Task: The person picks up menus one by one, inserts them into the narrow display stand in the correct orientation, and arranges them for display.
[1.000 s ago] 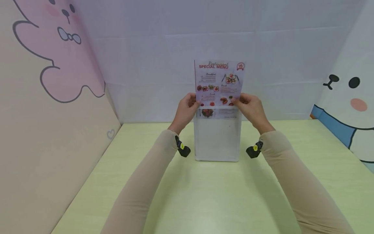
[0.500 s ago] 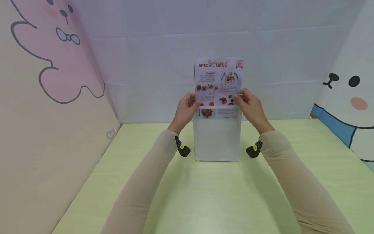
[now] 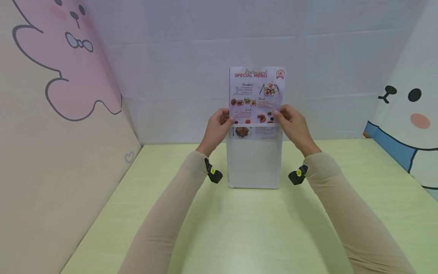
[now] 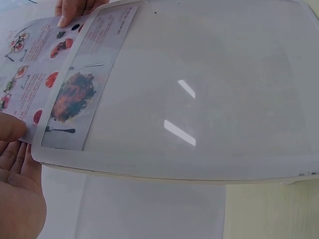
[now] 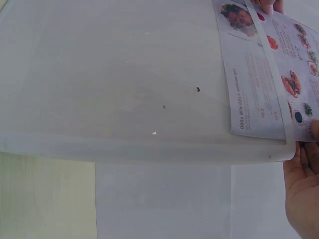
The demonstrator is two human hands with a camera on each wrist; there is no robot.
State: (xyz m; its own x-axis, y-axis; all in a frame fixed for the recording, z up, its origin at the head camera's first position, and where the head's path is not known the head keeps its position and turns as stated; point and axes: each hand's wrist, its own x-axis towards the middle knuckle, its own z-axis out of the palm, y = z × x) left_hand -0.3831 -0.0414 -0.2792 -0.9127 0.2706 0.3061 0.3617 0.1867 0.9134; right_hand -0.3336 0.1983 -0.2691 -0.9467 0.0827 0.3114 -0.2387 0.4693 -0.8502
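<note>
A printed restaurant menu sheet (image 3: pixel 256 95) stands upright, its lower strip inside a clear-fronted white display stand (image 3: pixel 254 163) and the rest above the stand's top edge. My left hand (image 3: pixel 218 127) pinches the sheet's left edge just over the stand's top left corner, thumb in front. Across from it my right hand (image 3: pixel 293 125) pinches the right edge, slightly higher. In the left wrist view the sheet's bottom edge (image 4: pixel 107 84) shows through the clear panel. The right wrist view shows the same lower strip (image 5: pixel 254 94) behind the panel, with my right fingers behind the sheet.
The stand rests on a pale yellow-green table (image 3: pixel 253 232). A white cloth backdrop (image 3: pixel 171 83) hangs behind it. Cartoon-printed walls flank the table, with a pink figure (image 3: pixel 82 83) at left and a white bear (image 3: pixel 407 125) at right.
My right hand has shifted slightly up and outward along the sheet's right edge. The sheet's upper part has straightened and stands a little higher; my left hand stays nearly still.
</note>
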